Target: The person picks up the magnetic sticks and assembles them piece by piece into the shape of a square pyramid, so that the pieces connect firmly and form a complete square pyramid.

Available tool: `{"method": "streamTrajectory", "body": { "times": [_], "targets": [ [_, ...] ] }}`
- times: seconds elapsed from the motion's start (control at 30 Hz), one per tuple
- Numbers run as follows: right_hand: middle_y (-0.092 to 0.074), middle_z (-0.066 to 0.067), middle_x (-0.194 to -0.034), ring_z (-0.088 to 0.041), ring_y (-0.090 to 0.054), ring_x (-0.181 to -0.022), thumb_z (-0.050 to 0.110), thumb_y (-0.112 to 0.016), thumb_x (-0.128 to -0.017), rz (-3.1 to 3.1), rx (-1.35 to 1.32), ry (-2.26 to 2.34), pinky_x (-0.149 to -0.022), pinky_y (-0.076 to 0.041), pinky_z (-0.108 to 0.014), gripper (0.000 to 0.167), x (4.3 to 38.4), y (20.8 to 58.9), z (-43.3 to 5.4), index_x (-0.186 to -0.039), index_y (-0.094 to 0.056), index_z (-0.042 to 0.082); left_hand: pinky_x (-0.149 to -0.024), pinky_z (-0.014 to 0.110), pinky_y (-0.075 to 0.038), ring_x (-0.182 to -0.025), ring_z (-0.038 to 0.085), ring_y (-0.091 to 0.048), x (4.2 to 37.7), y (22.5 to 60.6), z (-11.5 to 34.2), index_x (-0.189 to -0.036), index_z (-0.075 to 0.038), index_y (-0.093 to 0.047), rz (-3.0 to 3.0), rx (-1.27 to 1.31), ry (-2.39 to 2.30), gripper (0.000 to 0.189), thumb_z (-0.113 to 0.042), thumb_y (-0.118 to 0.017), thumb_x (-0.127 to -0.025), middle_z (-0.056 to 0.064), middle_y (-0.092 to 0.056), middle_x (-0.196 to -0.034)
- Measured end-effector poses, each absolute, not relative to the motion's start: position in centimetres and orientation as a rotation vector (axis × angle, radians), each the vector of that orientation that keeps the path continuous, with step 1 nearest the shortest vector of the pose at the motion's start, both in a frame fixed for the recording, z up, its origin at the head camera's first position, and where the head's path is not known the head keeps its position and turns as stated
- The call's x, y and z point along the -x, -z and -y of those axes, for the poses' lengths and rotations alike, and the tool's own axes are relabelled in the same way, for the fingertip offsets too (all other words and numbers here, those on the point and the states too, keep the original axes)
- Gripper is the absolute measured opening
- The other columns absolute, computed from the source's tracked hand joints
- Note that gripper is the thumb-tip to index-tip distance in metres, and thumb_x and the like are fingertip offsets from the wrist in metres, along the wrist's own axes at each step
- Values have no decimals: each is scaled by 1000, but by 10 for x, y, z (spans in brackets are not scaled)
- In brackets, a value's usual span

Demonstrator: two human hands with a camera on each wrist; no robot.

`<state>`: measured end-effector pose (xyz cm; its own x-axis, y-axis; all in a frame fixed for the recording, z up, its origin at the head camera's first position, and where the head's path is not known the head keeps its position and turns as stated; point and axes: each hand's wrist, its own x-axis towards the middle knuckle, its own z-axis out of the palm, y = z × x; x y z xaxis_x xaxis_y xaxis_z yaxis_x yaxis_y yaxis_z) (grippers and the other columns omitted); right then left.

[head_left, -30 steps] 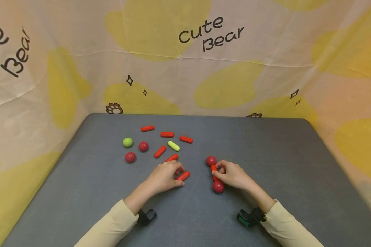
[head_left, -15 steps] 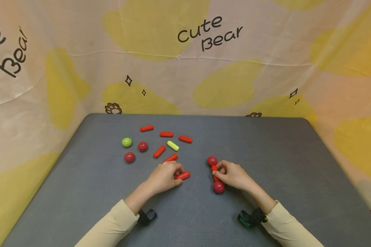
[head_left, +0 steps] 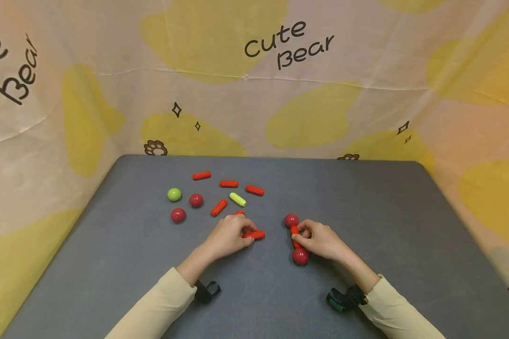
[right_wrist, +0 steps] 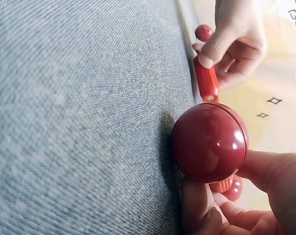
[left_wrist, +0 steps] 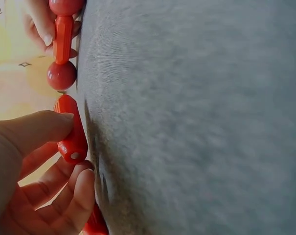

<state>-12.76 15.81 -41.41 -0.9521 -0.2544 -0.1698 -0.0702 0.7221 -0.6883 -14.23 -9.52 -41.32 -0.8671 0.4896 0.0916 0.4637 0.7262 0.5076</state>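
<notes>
My left hand [head_left: 228,236] pinches a red ribbed toy rod [head_left: 258,234] between thumb and fingers. In the left wrist view this rod [left_wrist: 73,132] shows a small pale disc on its near end. To the right, my right hand [head_left: 321,240] grips another red rod [head_left: 294,231] by its middle. A dark red ball [head_left: 291,220] sits at that rod's far end and a second red ball [head_left: 300,256] at its near end. In the left wrist view a small gap parts the left-hand rod from the nearest ball [left_wrist: 61,76].
Several red rods, such as one red rod [head_left: 229,184], lie at the back left with a yellow-green rod [head_left: 238,199]. Left of them are a green ball [head_left: 174,194] and two red balls [head_left: 178,215]. Everything rests on a grey table [head_left: 386,212]; a printed cloth [head_left: 220,56] hangs behind.
My left hand has moved right and slightly away with the red rod, which now lies more level. It partly covers a rod behind it. The right hand has barely moved.
</notes>
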Motion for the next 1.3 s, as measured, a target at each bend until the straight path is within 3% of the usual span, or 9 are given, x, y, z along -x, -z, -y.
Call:
{"method": "streamTrajectory", "body": {
  "times": [1.3],
  "targets": [
    [-60, 4, -63, -9, -50, -44, 23, -65, -85, -2611, 217, 1123, -44, -41, -26, 24, 127, 418, -148, -99, -58, 5, -61, 25, -44, -68, 10, -55, 172, 412, 56, -90, -14, -73, -2892, -802, -807, 14, -13, -70, -76, -2, -63, -79]
  ]
}}
